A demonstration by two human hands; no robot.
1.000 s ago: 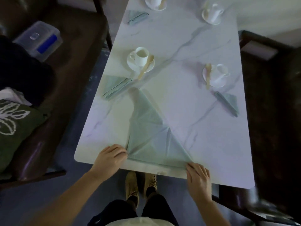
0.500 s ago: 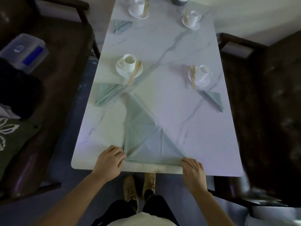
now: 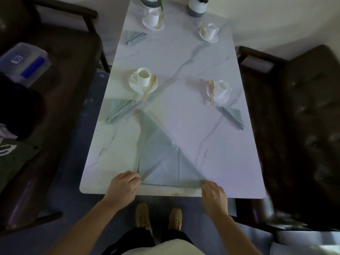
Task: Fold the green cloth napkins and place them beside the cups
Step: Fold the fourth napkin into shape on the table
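At the near edge of the counter (image 3: 230, 153), left grip (image 3: 122, 186) and right grip (image 3: 213, 195) each pinch a corner of the green napkin (image 3: 161, 162), which an uneven pull could skew.

Left plant pot (image 3: 150, 1) and right plant pot (image 3: 197, 7) at far end of table (image 3: 184, 57): tops cut by upper edge. Left hand (image 3: 123, 186) and right hand (image 3: 214, 196) at table's near edge, pinching corners of green napkin (image 3: 165, 162): fingertips hidden behind knuckles. Plastic box (image 3: 24, 61) left of table: label too small to read. Printed cushion (image 3: 11, 159) left of table: cut by frame edge. Pale object (image 3: 303, 242) beyond table's near right corner: blurred, unidentifiable.
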